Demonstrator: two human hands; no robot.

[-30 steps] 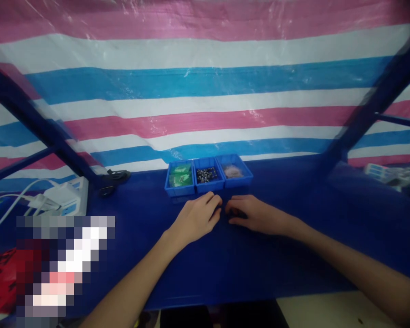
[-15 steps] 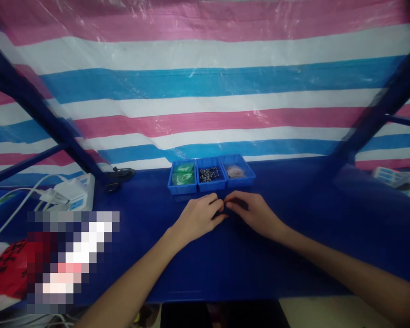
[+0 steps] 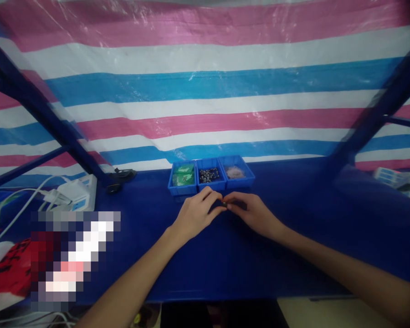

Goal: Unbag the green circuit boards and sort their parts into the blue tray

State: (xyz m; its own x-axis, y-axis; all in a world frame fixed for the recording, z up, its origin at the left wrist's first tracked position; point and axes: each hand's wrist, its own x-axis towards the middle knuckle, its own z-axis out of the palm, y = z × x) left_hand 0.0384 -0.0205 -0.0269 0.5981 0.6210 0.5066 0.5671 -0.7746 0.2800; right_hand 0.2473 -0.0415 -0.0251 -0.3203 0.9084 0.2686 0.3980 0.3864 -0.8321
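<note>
My left hand (image 3: 200,214) and my right hand (image 3: 254,214) meet fingertip to fingertip above the blue table (image 3: 225,269). Between them shows a tiny dark piece (image 3: 224,203), too small to name. Thumb and fingers of both hands pinch at it from either side. Just beyond stand three blue bins in a row. Green packets (image 3: 183,175) fill the left bin, small black-and-silver parts (image 3: 209,175) lie in the middle bin, and pale pinkish pieces (image 3: 235,172) are in the right bin.
A white power strip (image 3: 89,193) with plugs and cables lies at the left, near a black cable (image 3: 123,174). A red-and-white item (image 3: 10,269) sits front left. Blue frame posts (image 3: 358,123) rise at both sides before a striped sheet (image 3: 205,82).
My left fingers have opened out from a more curled pose, and the tiny dark piece now shows between both hands. The bins have stayed in place.
</note>
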